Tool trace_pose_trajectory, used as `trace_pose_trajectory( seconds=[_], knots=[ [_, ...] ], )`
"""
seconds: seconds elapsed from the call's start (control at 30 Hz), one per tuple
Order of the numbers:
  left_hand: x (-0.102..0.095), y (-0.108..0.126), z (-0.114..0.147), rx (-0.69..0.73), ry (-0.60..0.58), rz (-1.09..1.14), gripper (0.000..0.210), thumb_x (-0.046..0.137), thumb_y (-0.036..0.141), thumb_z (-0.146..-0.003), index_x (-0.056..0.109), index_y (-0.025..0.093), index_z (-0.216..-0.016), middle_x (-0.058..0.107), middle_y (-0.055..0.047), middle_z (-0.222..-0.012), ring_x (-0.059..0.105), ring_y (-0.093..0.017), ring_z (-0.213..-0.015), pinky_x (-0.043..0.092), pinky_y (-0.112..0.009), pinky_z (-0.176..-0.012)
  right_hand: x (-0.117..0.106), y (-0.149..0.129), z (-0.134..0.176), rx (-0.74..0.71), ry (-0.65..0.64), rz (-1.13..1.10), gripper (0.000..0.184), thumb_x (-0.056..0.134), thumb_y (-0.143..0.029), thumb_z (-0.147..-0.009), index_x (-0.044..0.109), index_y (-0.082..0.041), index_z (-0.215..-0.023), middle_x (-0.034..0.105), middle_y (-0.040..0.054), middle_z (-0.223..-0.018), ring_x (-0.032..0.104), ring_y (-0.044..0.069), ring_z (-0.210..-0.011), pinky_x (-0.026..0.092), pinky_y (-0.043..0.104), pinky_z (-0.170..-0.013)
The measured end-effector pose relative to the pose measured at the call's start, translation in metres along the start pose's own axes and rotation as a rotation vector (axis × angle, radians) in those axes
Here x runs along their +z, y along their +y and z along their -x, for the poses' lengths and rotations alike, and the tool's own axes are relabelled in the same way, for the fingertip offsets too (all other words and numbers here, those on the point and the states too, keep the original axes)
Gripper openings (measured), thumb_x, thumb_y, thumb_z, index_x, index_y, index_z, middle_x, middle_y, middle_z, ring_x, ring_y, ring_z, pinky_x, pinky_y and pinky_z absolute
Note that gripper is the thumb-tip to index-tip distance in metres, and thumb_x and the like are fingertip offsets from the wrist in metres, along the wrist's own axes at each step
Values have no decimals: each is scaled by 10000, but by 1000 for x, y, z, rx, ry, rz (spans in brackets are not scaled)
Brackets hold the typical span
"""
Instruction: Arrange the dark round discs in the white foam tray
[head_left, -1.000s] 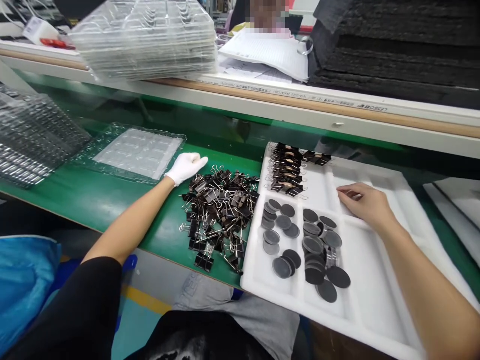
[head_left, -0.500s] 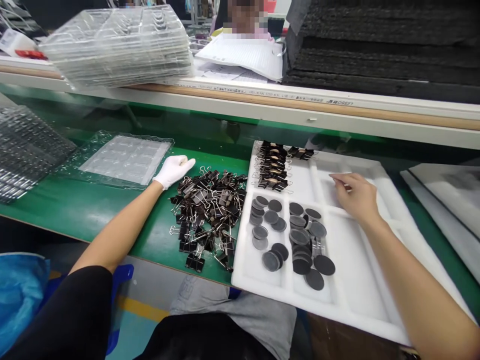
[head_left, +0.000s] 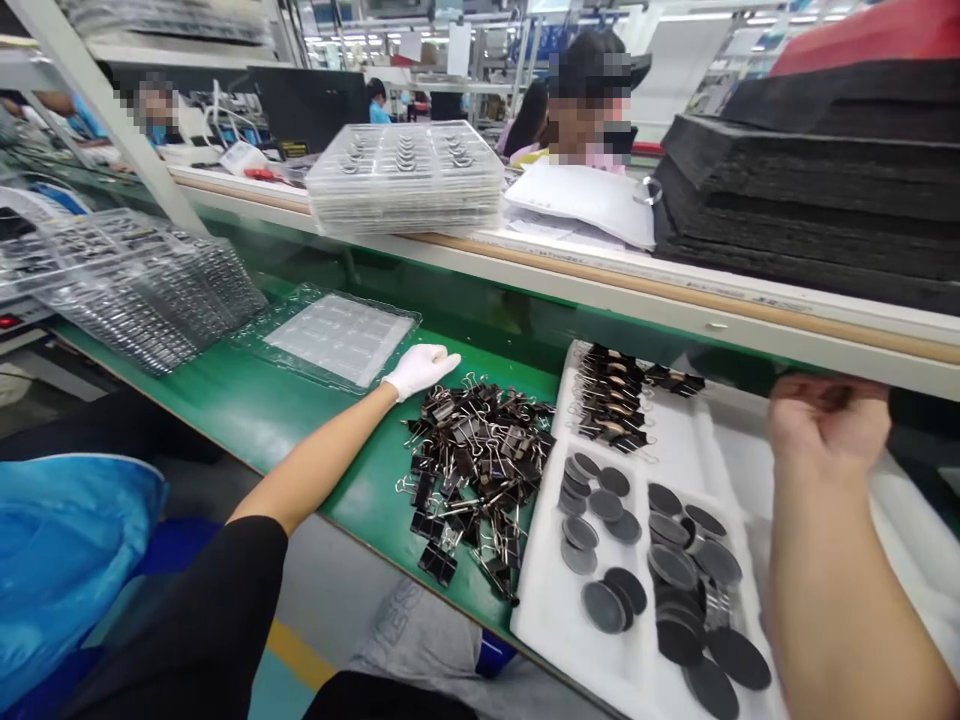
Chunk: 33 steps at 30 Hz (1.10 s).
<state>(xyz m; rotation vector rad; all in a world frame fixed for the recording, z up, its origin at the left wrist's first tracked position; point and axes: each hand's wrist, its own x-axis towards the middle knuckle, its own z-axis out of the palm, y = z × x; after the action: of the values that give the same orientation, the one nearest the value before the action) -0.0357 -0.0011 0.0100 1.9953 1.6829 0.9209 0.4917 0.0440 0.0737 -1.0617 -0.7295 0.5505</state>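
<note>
My left hand (head_left: pixel 424 371), in a white glove, is closed with the thumb stuck out. It rests on the green table between a clear plastic tray (head_left: pixel 341 335) and a heap of black binder clips (head_left: pixel 480 440); nothing shows in it. On the right, my bare right hand (head_left: pixel 829 420) is raised by the shelf edge, its fingers curled inward. Whatever they hold, if anything, is hidden. Below it lies a white foam tray (head_left: pixel 540 620) with compartments. Round dark discs (head_left: pixel 679 570) fill two of these, and a row of binder clips clamped on round pieces (head_left: pixel 611 395) stands in another.
A shelf edge (head_left: pixel 585 285) crosses above the table. It carries stacked clear trays (head_left: pixel 405 185), a white packet (head_left: pixel 581 205) and black foam sheets (head_left: pixel 810 190). More clear trays (head_left: pixel 150 290) are stacked at left. A co-worker (head_left: pixel 596 100) is behind the shelf.
The view has swung right to left, so things sit further right and lower. My right hand has risen from the foam tray toward the shelf edge. My left hand stays beside the clips.
</note>
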Motion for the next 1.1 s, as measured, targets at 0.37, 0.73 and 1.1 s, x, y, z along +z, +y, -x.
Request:
trace_pose_trajectory(
  seconds=[0.37,0.73,1.1],
  knots=[
    [1,-1,0,3,-25,12,538,577,565,-945,283,242,-629,350,10,-603,350,-168,-626,266,-364,-669,-12,9,12,13,-123,5,674,602,-501,-997,31,-153,-915,-35,-35,-889,-45,136,-724,179,333,-689],
    [2,0,-2,27,-16,-28,539,609,473,-966,292,236,-600,311,23,-595,334,-152,-631,255,-356,-669,8,-28,39,243,130,-539,620,492,-235,-1196,337,-134,-605,248,-71,-584,238,-17,-431,292,125,-510],
    [5,-1,-8,33,25,-53,506,658,411,-947,325,233,-610,323,29,-597,315,-143,-646,248,-341,-661,3,-24,39,389,158,-1000,584,415,-345,-1092,638,-95,-613,411,-46,-468,472,50,-358,293,135,-493]
  ],
)
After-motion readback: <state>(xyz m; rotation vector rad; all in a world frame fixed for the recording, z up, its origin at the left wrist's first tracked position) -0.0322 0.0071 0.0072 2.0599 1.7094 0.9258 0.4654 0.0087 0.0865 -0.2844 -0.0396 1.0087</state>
